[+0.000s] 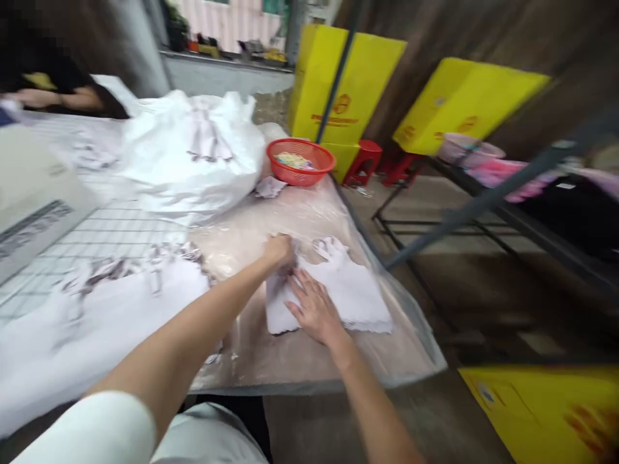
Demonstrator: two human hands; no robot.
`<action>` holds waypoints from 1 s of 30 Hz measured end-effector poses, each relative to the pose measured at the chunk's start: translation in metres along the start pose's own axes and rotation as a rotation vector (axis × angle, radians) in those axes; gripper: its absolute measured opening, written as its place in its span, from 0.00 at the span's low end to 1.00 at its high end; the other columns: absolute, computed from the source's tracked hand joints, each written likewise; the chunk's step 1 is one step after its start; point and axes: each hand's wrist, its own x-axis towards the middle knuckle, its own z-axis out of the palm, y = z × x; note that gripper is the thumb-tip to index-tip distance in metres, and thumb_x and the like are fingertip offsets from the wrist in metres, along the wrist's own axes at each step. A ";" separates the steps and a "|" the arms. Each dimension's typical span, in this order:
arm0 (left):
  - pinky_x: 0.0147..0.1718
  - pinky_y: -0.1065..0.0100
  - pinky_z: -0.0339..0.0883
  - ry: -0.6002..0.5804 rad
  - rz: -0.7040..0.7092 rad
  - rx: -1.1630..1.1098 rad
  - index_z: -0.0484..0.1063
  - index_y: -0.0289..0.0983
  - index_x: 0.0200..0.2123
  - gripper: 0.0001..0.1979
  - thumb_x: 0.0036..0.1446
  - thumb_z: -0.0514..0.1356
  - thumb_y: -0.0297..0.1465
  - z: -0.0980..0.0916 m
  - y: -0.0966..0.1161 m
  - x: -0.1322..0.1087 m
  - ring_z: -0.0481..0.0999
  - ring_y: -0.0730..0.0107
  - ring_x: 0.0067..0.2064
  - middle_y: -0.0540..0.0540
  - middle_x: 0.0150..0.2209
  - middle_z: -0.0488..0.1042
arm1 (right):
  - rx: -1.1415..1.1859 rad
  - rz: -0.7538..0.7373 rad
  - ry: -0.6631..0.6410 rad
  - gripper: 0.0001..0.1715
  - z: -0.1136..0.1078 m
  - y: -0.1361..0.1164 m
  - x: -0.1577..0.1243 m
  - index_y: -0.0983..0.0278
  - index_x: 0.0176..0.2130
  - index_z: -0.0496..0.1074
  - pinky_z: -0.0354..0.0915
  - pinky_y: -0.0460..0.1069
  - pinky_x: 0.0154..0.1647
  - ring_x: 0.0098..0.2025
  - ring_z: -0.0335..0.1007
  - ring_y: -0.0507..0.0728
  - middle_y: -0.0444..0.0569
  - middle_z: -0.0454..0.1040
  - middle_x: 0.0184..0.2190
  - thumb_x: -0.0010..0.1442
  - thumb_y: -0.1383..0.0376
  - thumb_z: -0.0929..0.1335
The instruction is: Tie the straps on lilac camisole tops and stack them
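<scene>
A small white garment [358, 290] with a ruffled top and a scalloped lower edge lies flat on the plastic-covered table [256, 225]. My left hand [280, 251] is closed on the upper left part of this garment; its fingertips are partly hidden. Just below and to the right, my right hand [314, 306] lies palm down on the cloth with its fingers spread. Further left, a pile of similar white garments [140, 303] with darker-tinged frills lies stretched along the table beside my left forearm.
A large white sack [193, 167] stands at the back with a garment on top. Beside it is a red basket [300, 164] of small pale items. Yellow boxes [348, 84] and a metal rack [483, 206] are to the right. Another person's arm [80, 100] shows far left.
</scene>
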 end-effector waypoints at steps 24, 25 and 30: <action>0.48 0.50 0.70 0.786 0.073 0.812 0.67 0.40 0.58 0.20 0.63 0.58 0.29 -0.224 -0.168 -0.323 0.72 0.48 0.54 0.36 0.52 0.72 | 0.220 -0.190 0.372 0.22 0.006 -0.146 0.058 0.63 0.59 0.66 0.69 0.57 0.50 0.55 0.69 0.63 0.57 0.73 0.52 0.69 0.58 0.63; 0.50 0.49 0.70 0.769 0.055 0.815 0.66 0.41 0.60 0.21 0.63 0.59 0.29 -0.227 -0.173 -0.329 0.70 0.47 0.56 0.36 0.54 0.71 | 0.221 -0.206 0.373 0.23 0.008 -0.156 0.065 0.63 0.60 0.66 0.68 0.58 0.51 0.56 0.68 0.63 0.57 0.72 0.53 0.69 0.58 0.63; 0.57 0.47 0.65 0.607 0.171 0.674 0.66 0.44 0.60 0.21 0.64 0.57 0.27 -0.241 -0.181 -0.298 0.65 0.47 0.63 0.40 0.57 0.72 | 0.269 -0.222 0.288 0.17 -0.003 -0.176 0.113 0.62 0.54 0.70 0.69 0.57 0.51 0.54 0.69 0.63 0.56 0.73 0.50 0.69 0.61 0.63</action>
